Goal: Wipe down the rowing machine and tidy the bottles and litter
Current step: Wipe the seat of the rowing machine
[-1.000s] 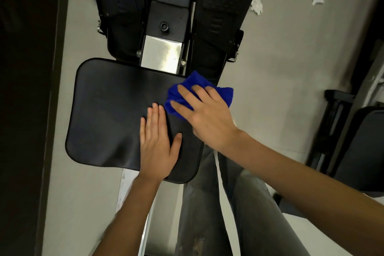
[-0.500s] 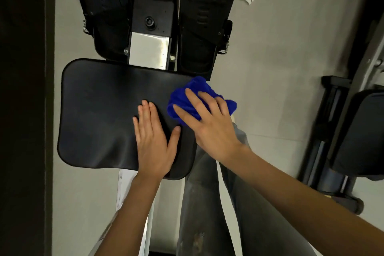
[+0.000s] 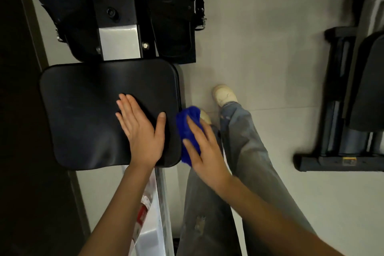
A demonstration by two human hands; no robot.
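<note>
Since a moment ago the blue cloth [image 3: 188, 131] has slid off the top of the seat [image 3: 93, 114]. Now it sits against the seat's right side edge. The right hand [image 3: 202, 149] presses it there with fingers spread. The left hand [image 3: 141, 133] lies flat on the seat, fingers straight and close together, thumb out. To do this well, I think, hold the seat steady and rub along the whole edge and round the corners.
</note>
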